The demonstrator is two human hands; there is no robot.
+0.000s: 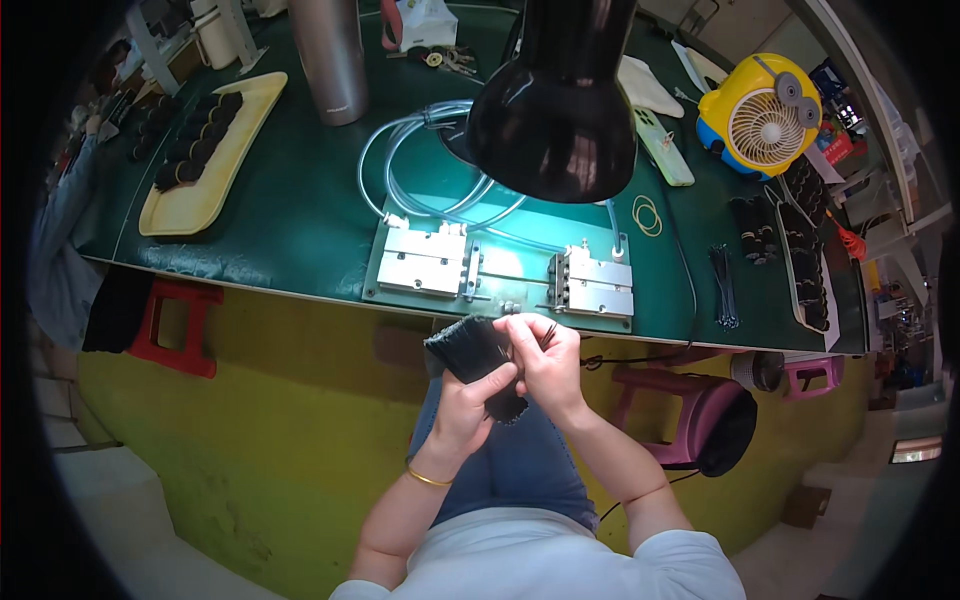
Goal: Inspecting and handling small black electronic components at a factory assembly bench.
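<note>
My left hand (466,408) is closed around a thick bundle of thin black wires (464,350), held over my lap just in front of the table edge. The bundle slants, its cut ends fanned toward the upper left. At its right side my right hand (550,372) pinches with thumb and fingers; a few dark strands stick out past the fingers. Just beyond my hands, on the table, sits a metal fixture with two silver blocks (422,262) (598,288) on a plate, joined to clear blue tubing (400,140).
A black lamp (555,120) hangs over the fixture. Left stand a cream tray (225,165) with black bundles and a grey tumbler (330,60). Right are a yellow fan (770,115), rubber bands (647,215), loose black wires (724,285) and a white tray (800,270). Stools (172,325) (680,415) stand below.
</note>
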